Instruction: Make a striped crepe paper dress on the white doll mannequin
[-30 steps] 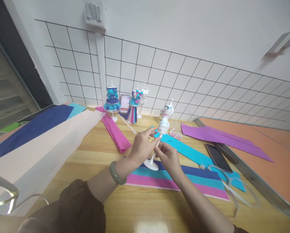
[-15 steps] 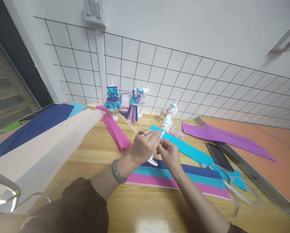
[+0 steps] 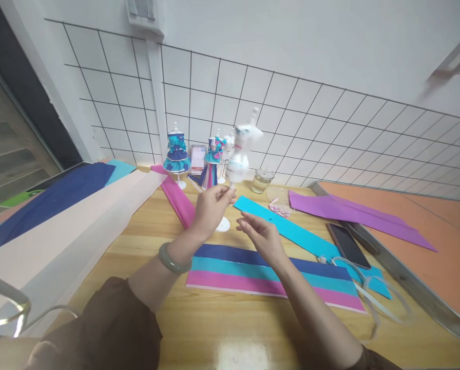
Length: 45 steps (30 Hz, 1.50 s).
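Observation:
My left hand (image 3: 213,208) is closed round the stem of a small white dress form (image 3: 239,156), just under its torso. The form stands nearly upright, slightly blurred, and its round white base (image 3: 223,224) shows below my fingers. To the right of it, my right hand (image 3: 261,234) is held in the air with fingers apart, touching nothing. Beneath both hands lies a layered strip (image 3: 237,272) in navy, turquoise and pink, with a thin pale lower edge. A bright blue strip (image 3: 284,226) runs diagonally behind my right hand.
Two dressed miniature forms (image 3: 176,154) (image 3: 213,159) stand at the back near the wire grid. A glass (image 3: 263,181) of liquid, pink-and-white string (image 3: 279,208), purple paper (image 3: 353,216) and a phone (image 3: 348,245) are to the right. Magenta material (image 3: 176,198) and large sheets (image 3: 76,216) lie left.
The dress form has swung from a rightward lean to nearly upright and moved left with my left hand. My right hand has come away from its stem and opened.

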Available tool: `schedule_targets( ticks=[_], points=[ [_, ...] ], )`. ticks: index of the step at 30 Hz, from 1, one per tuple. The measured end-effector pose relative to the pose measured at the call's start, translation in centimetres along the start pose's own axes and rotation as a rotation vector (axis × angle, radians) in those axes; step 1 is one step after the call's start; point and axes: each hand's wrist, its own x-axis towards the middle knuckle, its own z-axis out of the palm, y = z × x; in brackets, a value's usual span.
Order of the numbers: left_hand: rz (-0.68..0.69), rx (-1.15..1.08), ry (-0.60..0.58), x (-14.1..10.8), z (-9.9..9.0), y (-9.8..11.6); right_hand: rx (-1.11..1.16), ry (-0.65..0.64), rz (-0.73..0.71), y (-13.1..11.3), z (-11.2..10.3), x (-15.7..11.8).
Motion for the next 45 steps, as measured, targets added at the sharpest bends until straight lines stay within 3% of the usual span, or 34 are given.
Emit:
schedule_targets(
  ticks=[6,11,15,17,20,25,30,34,40,45],
  points=[
    [-0.003,-0.074,0.061,0.9,-1.0,0.8,-0.395,-0.354,-0.046,2.5,0.7,0.1],
    [0.041,-0.053,0.059,0.9,-1.0,0.1,-0.461,-0.447,-0.034,3.3,2.6,-0.1],
    [0.028,-0.046,0.045,1.2,-0.9,-0.5,-0.323,-0.538,-0.007,2.7,2.3,-0.6],
    [-0.017,-0.053,0.029,1.3,-0.8,-0.8,-0.205,-0.543,0.043,2.1,1.4,-0.8],
    [-0.132,-0.057,-0.030,1.3,-0.6,-1.3,-0.067,-0.453,0.052,1.0,-0.7,-0.9],
    [-0.372,-0.093,-0.287,0.6,-0.5,-1.0,0.094,-0.275,0.066,0.1,-4.0,-0.6],
    [-0.515,-0.173,-0.410,-0.1,-0.3,-0.2,0.113,-0.232,0.093,0.4,-5.0,-0.4],
    [-0.492,-0.254,-0.495,-0.2,0.0,-0.7,0.015,-0.254,0.084,0.9,-4.7,-0.2],
    [-0.352,-0.148,-0.384,0.3,-0.2,-1.2,-0.151,-0.299,0.026,-0.5,-4.7,1.2],
    [-0.265,-0.096,-0.326,0.3,-0.3,-0.2,-0.190,-0.465,-0.070,-3.3,-3.7,3.7]
  ],
)
